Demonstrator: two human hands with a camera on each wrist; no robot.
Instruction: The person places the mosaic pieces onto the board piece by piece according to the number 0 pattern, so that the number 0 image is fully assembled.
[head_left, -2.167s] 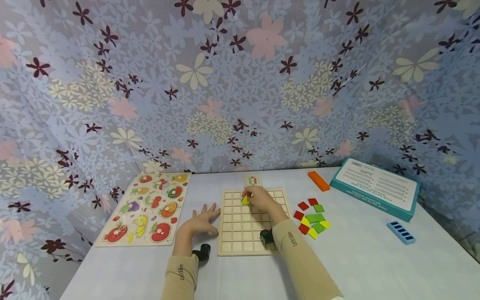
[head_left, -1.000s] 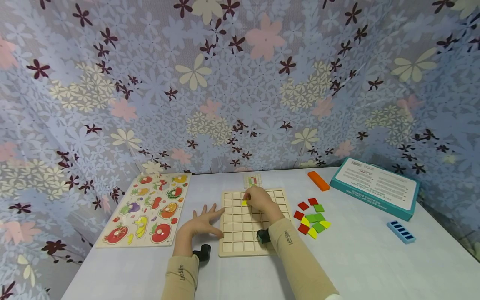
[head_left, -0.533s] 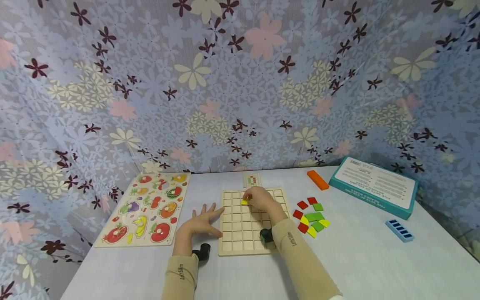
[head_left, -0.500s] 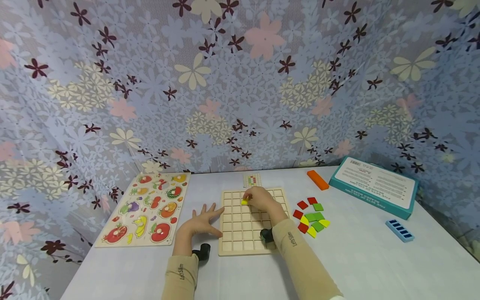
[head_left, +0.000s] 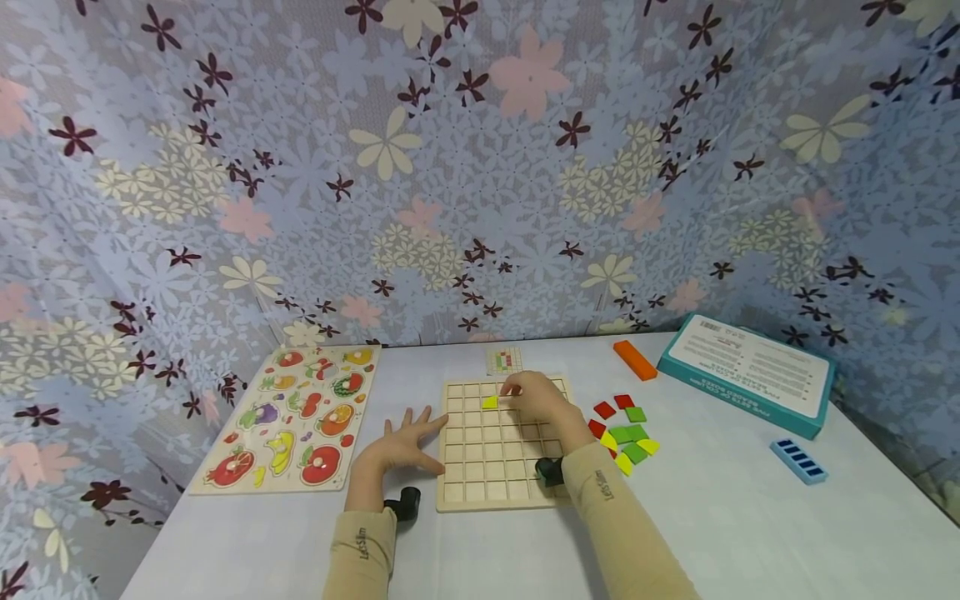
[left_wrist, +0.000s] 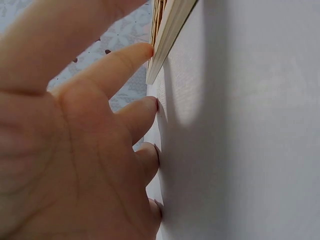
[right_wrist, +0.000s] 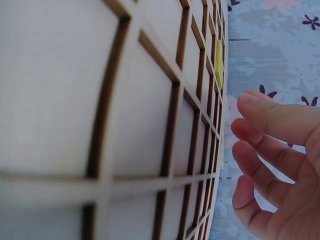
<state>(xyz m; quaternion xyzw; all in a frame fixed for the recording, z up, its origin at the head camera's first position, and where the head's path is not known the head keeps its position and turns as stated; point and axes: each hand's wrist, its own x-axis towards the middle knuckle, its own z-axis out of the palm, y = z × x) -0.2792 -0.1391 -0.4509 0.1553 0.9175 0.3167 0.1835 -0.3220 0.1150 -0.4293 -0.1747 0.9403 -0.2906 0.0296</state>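
Head view: grid board (head_left: 480, 475) partly behind right hand (head_left: 538, 397)

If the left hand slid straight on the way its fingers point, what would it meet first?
Most likely the near left edge of the wooden grid board: the left hand lies flat on the table, one fingertip already at that edge in the wrist view.

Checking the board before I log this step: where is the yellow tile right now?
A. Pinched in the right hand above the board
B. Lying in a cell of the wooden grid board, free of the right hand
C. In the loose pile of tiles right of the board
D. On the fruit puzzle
B: the yellow tile lies in a cell of the grid board, and the right hand beside it holds nothing, its fingers loose in the wrist view.
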